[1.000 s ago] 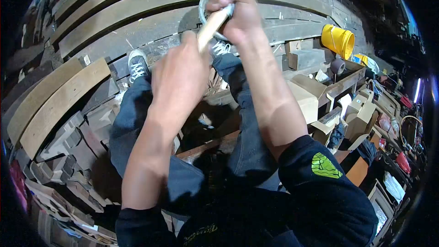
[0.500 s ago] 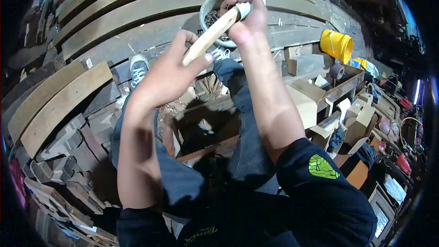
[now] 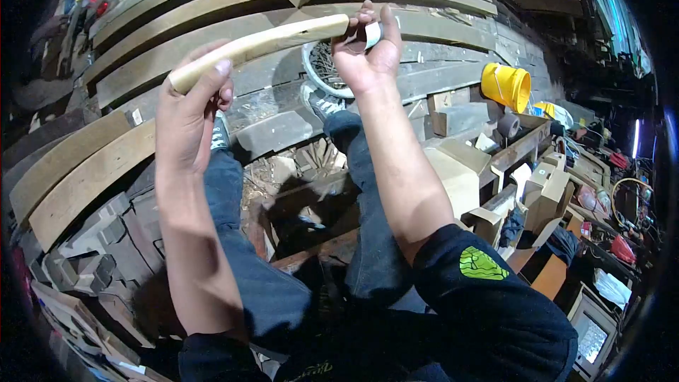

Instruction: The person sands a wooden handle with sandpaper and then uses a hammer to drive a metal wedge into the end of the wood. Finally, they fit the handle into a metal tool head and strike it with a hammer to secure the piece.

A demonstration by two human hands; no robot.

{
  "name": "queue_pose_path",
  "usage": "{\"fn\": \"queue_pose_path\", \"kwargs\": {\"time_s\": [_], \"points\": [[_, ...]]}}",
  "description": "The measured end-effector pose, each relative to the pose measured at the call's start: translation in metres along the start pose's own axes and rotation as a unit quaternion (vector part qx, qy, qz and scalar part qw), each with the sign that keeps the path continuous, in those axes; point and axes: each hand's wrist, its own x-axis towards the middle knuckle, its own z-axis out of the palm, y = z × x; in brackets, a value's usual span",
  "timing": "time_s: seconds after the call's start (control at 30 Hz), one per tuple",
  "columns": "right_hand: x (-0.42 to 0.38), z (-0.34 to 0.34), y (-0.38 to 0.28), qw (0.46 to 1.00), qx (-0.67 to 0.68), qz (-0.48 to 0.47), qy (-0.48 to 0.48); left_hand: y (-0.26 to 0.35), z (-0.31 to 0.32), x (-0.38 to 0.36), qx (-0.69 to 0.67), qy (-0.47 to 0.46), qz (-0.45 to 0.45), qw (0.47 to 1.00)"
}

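Note:
A long, gently curved piece of pale wood (image 3: 265,44) is held up in front of me, its left end gripped by my left hand (image 3: 189,110), with the thumb along its near face. At the other end is my right hand (image 3: 369,56), palm up with fingers curled. In its fingers sits a folded strip that looks like sandpaper (image 3: 372,35), white on one side and dark on the other. The tip of the wood reaches the fingers of that hand. Beneath the right hand stands a round pale bucket (image 3: 311,74) with dark bits inside.
Wooden slats (image 3: 177,28) run across the far side. Two curved boards (image 3: 92,170) lie at left above stacked wood blocks (image 3: 92,262). To the right are a yellow bucket (image 3: 503,86), a dark tape-like roll (image 3: 508,126) and cardboard boxes (image 3: 453,177). Wood scraps (image 3: 315,159) lie between my legs.
The wood has swung from steeply slanted to nearly level as my left hand moved left and slightly up. The strip in my right hand, earlier wrapped around the wood, is now at its end.

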Motion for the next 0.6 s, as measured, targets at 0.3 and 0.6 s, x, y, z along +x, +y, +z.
{"fn": "queue_pose_path", "kwargs": {"time_s": [0.3, 0.6], "points": [[-0.015, 0.007, 0.031, 0.981, 0.059, 0.100, -0.154, -0.012, 0.003, 0.012, -0.415, 0.146, -0.054, 0.897], [-0.021, 0.007, 0.050, 0.971, 0.055, 0.150, -0.179, 0.010, 0.003, 0.003, -0.326, 0.137, -0.028, 0.935]]}}
